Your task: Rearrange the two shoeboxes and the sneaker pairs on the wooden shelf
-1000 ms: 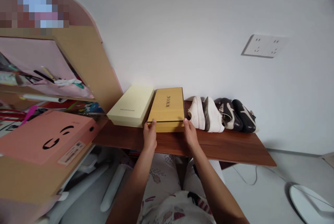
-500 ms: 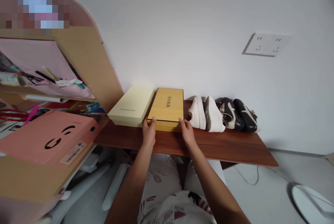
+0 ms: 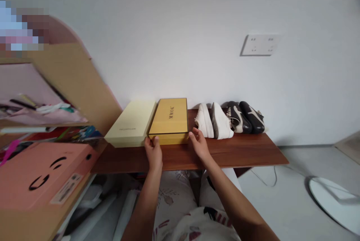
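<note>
A yellow shoebox (image 3: 170,119) marked MMOK lies lidded on the dark wooden board. My left hand (image 3: 154,153) is at its front left corner, fingers apart, close to or lightly touching the edge. Just off the front right corner is my right hand (image 3: 199,144), thumb and fingers spread, with nothing in it. To the left, a cream shoebox (image 3: 135,121) rests right beside the yellow one. A pair of white sneakers (image 3: 222,123) stands to the right of my right hand, followed by a pair of black shoes (image 3: 251,119) with pale stripes.
The wooden board (image 3: 236,153) runs along a white wall (image 3: 174,46) with a socket plate (image 3: 258,45). At left, a pink box (image 3: 42,173) sits on a desk below cluttered shelves. A white round base (image 3: 334,203) and a cable are on the floor at right.
Both hands have loosened from the yellow shoebox's front corners, the right one moving slightly away. The camera view has turned a little; boxes and shoes keep their order.
</note>
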Demonstrator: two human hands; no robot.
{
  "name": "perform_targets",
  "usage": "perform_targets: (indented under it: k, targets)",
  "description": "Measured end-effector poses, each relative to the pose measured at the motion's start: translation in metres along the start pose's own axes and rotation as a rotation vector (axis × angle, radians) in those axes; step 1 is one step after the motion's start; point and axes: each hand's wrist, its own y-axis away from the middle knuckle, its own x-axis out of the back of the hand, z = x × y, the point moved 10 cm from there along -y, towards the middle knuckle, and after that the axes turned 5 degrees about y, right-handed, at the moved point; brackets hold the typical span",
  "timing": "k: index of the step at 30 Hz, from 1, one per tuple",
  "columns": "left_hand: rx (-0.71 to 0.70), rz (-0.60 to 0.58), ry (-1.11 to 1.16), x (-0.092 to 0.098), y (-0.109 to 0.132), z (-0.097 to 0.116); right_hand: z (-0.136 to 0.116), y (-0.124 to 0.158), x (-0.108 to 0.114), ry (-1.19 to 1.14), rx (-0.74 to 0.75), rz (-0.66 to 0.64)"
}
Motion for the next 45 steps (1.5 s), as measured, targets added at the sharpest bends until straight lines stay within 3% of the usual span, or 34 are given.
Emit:
perform_targets:
  k: [3, 5, 8, 10, 12, 16, 18, 22, 26, 32, 37, 45]
  targets:
    - [0.010, 0.068, -0.036, 0.009, 0.033, 0.003, -0.010, 0.008, 0.063, 0.013, 0.097, 0.176]
    - [-0.023, -0.018, -0.033, -0.006, 0.058, 0.011, -0.007, 0.015, 0.116, 0.060, 0.112, 0.365]
    - [-0.018, -0.311, 0.000, -0.060, 0.097, 0.016, 0.006, 0.021, 0.182, 0.183, 0.075, 0.586]
    - [0.015, -0.496, 0.005, -0.103, 0.118, 0.014, 0.017, 0.017, 0.204, 0.277, 0.037, 0.619]
    - [0.036, -0.582, -0.024, -0.139, 0.127, 0.009, 0.027, 0.005, 0.212, 0.336, 0.001, 0.568]
    - [0.105, -0.561, -0.128, -0.191, 0.112, -0.004, 0.033, -0.028, 0.204, 0.389, -0.050, 0.361]
    - [0.199, -0.609, -0.120, -0.213, 0.105, -0.012, 0.031, -0.045, 0.195, 0.398, -0.070, 0.217]
    - [0.298, -0.741, -0.084, -0.237, 0.099, -0.010, 0.015, -0.067, 0.171, 0.290, -0.051, -0.105]
    - [0.090, -0.812, -0.306, -0.242, 0.089, 0.024, -0.016, -0.078, 0.162, 0.353, 0.102, -0.237]
    - [-0.343, -1.004, -0.920, -0.266, 0.098, 0.067, -0.032, -0.087, 0.145, 1.031, 0.162, -0.323]
    - [-0.519, -1.054, -1.130, -0.282, 0.114, 0.068, -0.044, -0.084, 0.115, 1.378, 0.268, -0.433]
    - [-0.511, -1.063, -1.170, -0.286, 0.117, 0.048, -0.049, -0.082, 0.096, 1.504, 0.278, -0.451]
